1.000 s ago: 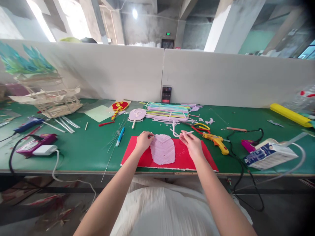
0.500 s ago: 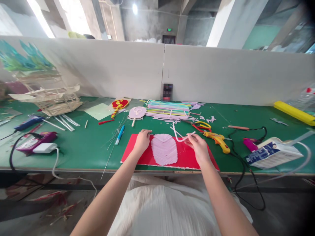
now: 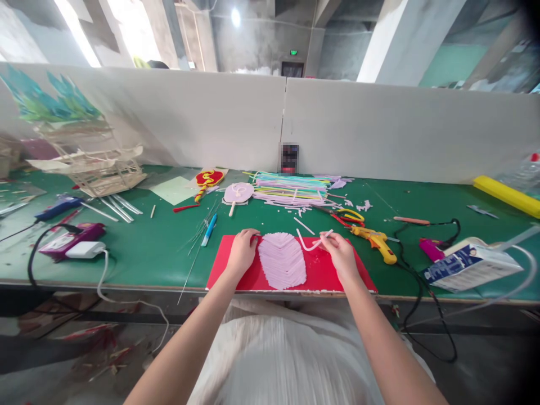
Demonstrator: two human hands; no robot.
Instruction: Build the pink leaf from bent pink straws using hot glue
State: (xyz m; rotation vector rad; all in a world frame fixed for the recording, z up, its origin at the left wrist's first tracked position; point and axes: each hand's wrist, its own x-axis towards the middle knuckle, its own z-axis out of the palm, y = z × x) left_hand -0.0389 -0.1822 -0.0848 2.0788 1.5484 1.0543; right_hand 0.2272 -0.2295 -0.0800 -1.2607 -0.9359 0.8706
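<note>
A red rectangular board [image 3: 333, 273] lies at the near edge of the green tabletop [image 3: 147, 250], and on its middle sits a pale pink leaf-shaped panel [image 3: 282, 261] made of thin strips laid in a herringbone.

The left hand [image 3: 242, 254] rests on the board at the panel's 10 o'clock edge with its fingers curled. Whether it pinches anything cannot be told. The right hand [image 3: 342, 256], at the panel's 2 o'clock, is closed on a thin pale pink strip [image 3: 311, 245]. The strip sags in a curve just above the board, and its free end reaches toward the panel's tip.

As a judgement, the work looks well along. The panel is filled from its rounded bottom to its pointed top with no red showing through, so little beyond the tip or the outline seems open. The held strip is not yet laid down.

From the panel:
- At 12 o'clock, well apart, lies a heap of long coloured strips [image 3: 291, 190] with short offcuts around it.
- At 2 o'clock are red-and-yellow scissors [image 3: 348, 216] and a yellow glue gun [image 3: 377, 241], both near the right hand.
- At 10 o'clock lies a blue pen [image 3: 208, 229].
- At 9 o'clock, far off, sits a purple device [image 3: 72, 239] with a cable.
- At 3 o'clock rests a white and blue carton [image 3: 468, 265].
</note>
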